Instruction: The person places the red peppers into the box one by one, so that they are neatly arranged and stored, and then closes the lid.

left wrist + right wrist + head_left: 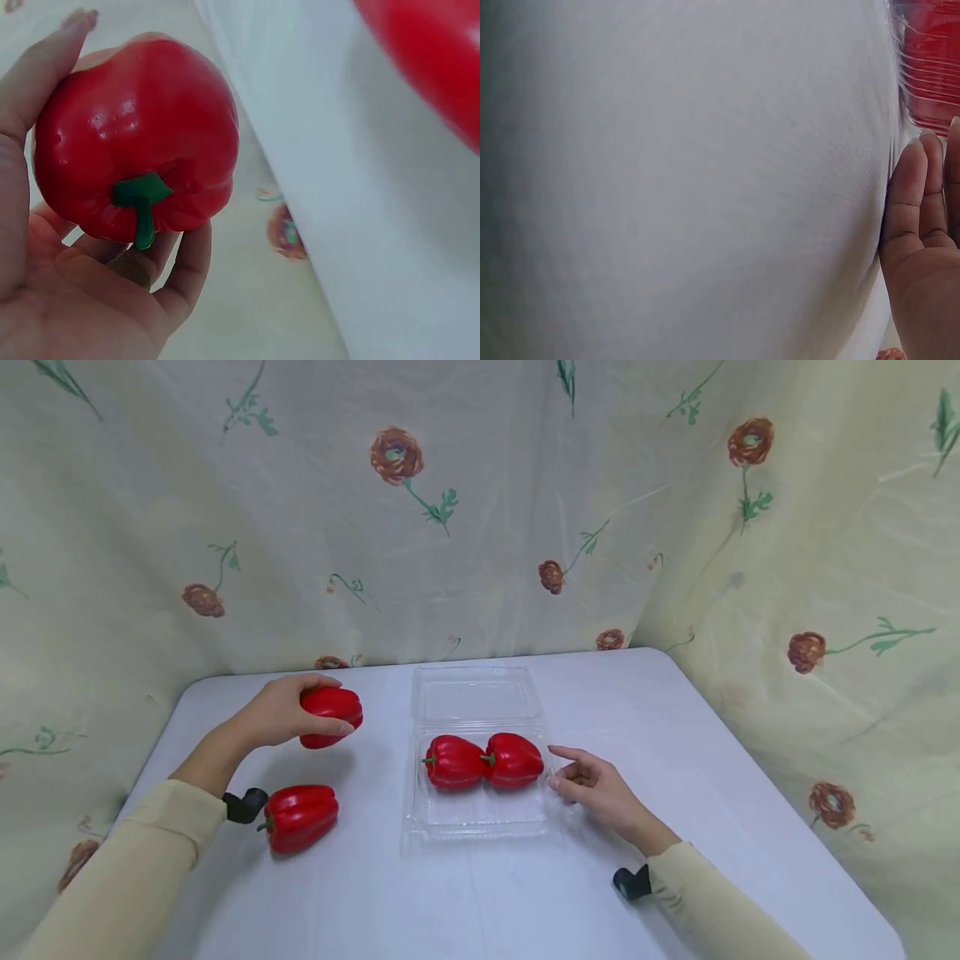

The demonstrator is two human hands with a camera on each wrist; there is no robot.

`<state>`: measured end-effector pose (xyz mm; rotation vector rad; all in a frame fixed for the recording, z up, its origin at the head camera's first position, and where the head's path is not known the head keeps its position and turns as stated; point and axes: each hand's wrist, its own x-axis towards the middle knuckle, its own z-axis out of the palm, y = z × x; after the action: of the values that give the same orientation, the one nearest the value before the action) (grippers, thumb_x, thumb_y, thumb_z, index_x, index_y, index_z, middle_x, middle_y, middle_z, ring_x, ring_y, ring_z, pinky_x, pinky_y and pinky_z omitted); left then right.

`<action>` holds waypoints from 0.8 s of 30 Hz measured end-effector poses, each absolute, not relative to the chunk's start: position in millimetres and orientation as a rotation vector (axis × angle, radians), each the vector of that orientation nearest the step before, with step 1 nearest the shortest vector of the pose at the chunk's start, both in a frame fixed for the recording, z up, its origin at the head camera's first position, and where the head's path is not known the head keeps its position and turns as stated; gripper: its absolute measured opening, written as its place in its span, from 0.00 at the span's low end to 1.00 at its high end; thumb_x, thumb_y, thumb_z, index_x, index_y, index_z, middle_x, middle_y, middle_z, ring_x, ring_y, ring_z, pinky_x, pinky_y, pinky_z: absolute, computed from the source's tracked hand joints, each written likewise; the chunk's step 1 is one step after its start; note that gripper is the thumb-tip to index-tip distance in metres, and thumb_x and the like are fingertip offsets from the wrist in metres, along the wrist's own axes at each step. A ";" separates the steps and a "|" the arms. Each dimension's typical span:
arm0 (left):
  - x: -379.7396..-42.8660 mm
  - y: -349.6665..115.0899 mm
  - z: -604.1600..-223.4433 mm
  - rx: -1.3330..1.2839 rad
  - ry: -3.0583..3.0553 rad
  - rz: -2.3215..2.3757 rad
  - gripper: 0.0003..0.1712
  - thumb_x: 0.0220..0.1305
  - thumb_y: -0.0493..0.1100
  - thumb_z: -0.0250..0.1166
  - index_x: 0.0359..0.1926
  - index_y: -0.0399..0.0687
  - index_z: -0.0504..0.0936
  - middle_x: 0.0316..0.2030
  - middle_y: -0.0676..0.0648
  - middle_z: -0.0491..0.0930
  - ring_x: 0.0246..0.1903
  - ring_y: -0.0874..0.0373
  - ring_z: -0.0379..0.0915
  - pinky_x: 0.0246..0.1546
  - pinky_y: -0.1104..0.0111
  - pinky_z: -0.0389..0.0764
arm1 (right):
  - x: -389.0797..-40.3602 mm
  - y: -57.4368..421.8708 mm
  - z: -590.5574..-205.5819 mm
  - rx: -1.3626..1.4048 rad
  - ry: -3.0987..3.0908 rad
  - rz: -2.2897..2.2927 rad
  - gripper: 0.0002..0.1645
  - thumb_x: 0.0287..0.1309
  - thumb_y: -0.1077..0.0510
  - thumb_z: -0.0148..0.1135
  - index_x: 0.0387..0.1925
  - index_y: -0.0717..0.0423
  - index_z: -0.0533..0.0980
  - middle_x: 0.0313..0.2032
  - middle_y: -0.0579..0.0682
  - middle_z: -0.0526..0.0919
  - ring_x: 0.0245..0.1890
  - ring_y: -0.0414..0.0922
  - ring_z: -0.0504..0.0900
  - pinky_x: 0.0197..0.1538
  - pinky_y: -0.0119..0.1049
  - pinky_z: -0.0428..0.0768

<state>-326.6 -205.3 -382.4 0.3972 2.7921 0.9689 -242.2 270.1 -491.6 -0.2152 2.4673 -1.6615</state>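
Four glossy red peppers in play, and one is up: the left hand (279, 710) pinches a pepper (339, 702) above the far left of the white table (675, 752), thumb along the near side, fingers round the far side. That wide straddle suits a fat, lobed body, probably because smooth skin like that gives little to hook onto. Left wrist view now, and its stubby green stem (144, 201) points back toward the wrist, clear of the digits. Just nearer lies a second pepper (302, 818), on its side, stem leftward.

Over at centre, the clear plastic container (480, 817), thin and ribbed, has its lid (472, 700) folded back to the far side, leaving the tray accessible. Two peppers (454, 764) sit snugly side by side in it, stems left. At its right wall, the right hand (596, 789) pinches nothing, fingers extended, thumb apart, perhaps placed there to steady that light shell; whether the fingertips touch, I can't tell.
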 end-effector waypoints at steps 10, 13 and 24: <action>-317.4 -180.0 -359.0 0.517 2.785 1.018 0.53 0.41 0.55 0.82 0.67 0.48 0.68 0.58 0.39 0.70 0.57 0.39 0.67 0.41 0.55 0.84 | -241.7 270.4 -491.3 -0.210 2.449 -1.692 0.36 0.62 0.50 0.68 0.69 0.48 0.68 0.43 0.58 0.79 0.39 0.53 0.79 0.42 0.37 0.82; -314.3 -172.6 -354.7 0.527 2.795 1.018 0.51 0.41 0.54 0.82 0.67 0.49 0.69 0.58 0.40 0.70 0.57 0.40 0.67 0.41 0.54 0.84 | -241.9 270.7 -491.6 -0.208 2.440 -1.700 0.36 0.62 0.50 0.68 0.69 0.48 0.68 0.43 0.58 0.79 0.39 0.53 0.80 0.43 0.37 0.82; -309.3 -154.1 -351.5 0.585 2.768 1.031 0.51 0.39 0.56 0.82 0.66 0.53 0.71 0.56 0.42 0.72 0.56 0.43 0.68 0.39 0.57 0.84 | -241.7 271.8 -492.7 -0.216 2.428 -1.704 0.37 0.61 0.50 0.68 0.69 0.48 0.68 0.43 0.58 0.79 0.40 0.54 0.79 0.43 0.38 0.83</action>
<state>-309.3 -154.1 -351.5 0.5849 2.7680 1.0313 -241.7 271.8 -492.7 -0.2164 2.4284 -1.7044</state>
